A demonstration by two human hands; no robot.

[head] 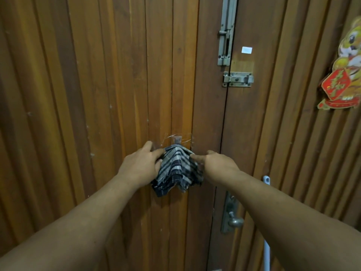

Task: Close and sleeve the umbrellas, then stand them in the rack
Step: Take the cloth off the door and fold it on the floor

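Your left hand [139, 166] and your right hand [212, 164] both have their grip closed on the plaid cloth [175, 169], one at each side of it, fingers curled into the folds. The cloth hangs from a clear stick-on hook [177, 140] on the wooden door [97, 94]; I think it is an umbrella sleeve, but I cannot be sure. No umbrella and no rack are visible here. Below and right of the hook are the door knob [235, 222] and a white stick [266, 222].

The risk: if you pull straight down, the hook may tear off the door. Lift the cloth up first. The frayed lower edge could also catch.
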